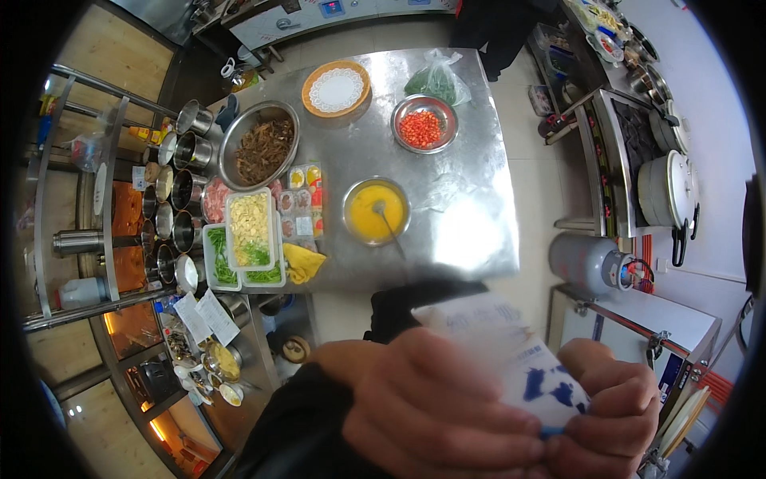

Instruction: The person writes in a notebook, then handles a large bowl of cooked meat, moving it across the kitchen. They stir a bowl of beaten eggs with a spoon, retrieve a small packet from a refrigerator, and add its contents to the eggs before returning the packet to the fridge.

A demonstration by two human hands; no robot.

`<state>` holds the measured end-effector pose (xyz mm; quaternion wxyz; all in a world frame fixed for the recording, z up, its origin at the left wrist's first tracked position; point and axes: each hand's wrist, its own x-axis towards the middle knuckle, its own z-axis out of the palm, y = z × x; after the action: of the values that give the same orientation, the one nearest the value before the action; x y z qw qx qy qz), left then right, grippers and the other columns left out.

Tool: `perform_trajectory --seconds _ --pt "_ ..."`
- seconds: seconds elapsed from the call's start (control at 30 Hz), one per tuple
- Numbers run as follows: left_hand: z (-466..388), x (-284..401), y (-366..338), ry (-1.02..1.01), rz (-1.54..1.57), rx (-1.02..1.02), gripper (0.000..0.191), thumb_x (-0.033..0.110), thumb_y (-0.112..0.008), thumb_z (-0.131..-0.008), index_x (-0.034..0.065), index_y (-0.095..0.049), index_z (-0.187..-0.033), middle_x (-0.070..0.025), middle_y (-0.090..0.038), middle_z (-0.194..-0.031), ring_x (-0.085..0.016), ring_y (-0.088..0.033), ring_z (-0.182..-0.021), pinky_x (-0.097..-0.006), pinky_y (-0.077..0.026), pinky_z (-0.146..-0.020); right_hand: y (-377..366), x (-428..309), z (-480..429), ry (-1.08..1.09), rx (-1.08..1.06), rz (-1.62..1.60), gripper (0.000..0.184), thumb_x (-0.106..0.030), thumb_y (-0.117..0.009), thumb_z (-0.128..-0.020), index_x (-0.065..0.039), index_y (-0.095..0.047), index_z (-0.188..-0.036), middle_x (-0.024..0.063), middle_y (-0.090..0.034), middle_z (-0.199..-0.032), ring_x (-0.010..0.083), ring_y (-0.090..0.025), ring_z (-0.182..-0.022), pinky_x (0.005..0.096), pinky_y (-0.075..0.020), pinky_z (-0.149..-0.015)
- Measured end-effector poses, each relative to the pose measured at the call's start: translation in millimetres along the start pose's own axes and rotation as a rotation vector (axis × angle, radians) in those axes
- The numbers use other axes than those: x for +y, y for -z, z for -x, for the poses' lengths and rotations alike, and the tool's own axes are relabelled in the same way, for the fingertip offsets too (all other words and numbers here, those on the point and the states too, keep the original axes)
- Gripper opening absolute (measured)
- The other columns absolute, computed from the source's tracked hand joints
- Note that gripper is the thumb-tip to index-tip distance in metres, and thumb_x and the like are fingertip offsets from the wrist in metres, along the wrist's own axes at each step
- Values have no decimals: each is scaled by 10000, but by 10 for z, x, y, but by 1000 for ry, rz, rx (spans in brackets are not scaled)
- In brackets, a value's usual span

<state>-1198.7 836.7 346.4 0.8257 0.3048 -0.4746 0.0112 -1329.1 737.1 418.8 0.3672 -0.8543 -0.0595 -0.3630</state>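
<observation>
Close to the camera, my left hand (pixel 443 395) wraps around a white pouch (pixel 479 314) with blue patches and printed writing. My right hand (pixel 610 407) pinches the pouch's lower right end, its fingertips meeting those of the left. A small blue bit shows between the two hands. Past the pouch, a steel bowl (pixel 349 224) of yellow liquid, which looks like beaten egg, stands on the steel table (pixel 371 149). A metal ladle or spoon (pixel 389 224) rests in it, handle towards me.
Chopped red chillies (pixel 421 129) fill a steel bowl near a bag of greens (pixel 440 84). A doily-lined round tray (pixel 336 90) lies farther back. On the left are a bowl of shredded brown food (pixel 263 149) and plastic tubs (pixel 251 230). A gas cylinder (pixel 580 260) stands right.
</observation>
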Motion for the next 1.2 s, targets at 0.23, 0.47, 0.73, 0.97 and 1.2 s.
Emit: perform_trajectory --seconds 0.23,0.47,0.73,0.97,1.2 --pt "-100 16 70 119 23 -147 120 106 -729 -946 131 -808 -858 -12 -811 -889 -117 -767 -850 -307 -455 -897 -13 -42 113 66 19 180 239 -125 -849 -654 -90 -691 -830 49 -618 -923 208 -542 -736 368 -515 -573" --pt "-100 -166 337 373 -212 -348 142 89 -779 -905 47 -687 -1006 -50 -732 -1000 -164 -689 -859 -325 -478 -813 -79 570 42 -14 71 126 158 -66 -820 -714 -15 -710 -817 81 -680 -782 222 -613 -630 317 -488 -538" --pt "162 -949 268 894 43 -29 151 11 -718 -949 -29 -658 -1082 -53 -667 -1024 -94 -648 -915 -253 -532 -834 -128 1242 146 -679 112 -214 86 -39 -688 -950 46 -698 -937 81 -636 -868 153 -605 -771 289 -468 -675" --pt "200 -1185 251 926 52 -28 187 57 -722 -966 -21 -660 -1125 -52 -689 -1036 -108 -672 -947 -266 -541 -849 -98 1454 170 -713 153 -205 98 -50 -698 -954 46 -714 -945 53 -645 -866 118 -612 -791 267 -465 -665" --pt "582 -1931 614 1124 88 -113 364 259 -565 -1080 -18 -610 -1310 -109 -710 -1174 -161 -677 -1067 -300 -525 -957 -65 2091 159 -896 134 -148 156 -137 -713 -980 18 -729 -968 14 -681 -825 58 -600 -729 235 -466 -634"
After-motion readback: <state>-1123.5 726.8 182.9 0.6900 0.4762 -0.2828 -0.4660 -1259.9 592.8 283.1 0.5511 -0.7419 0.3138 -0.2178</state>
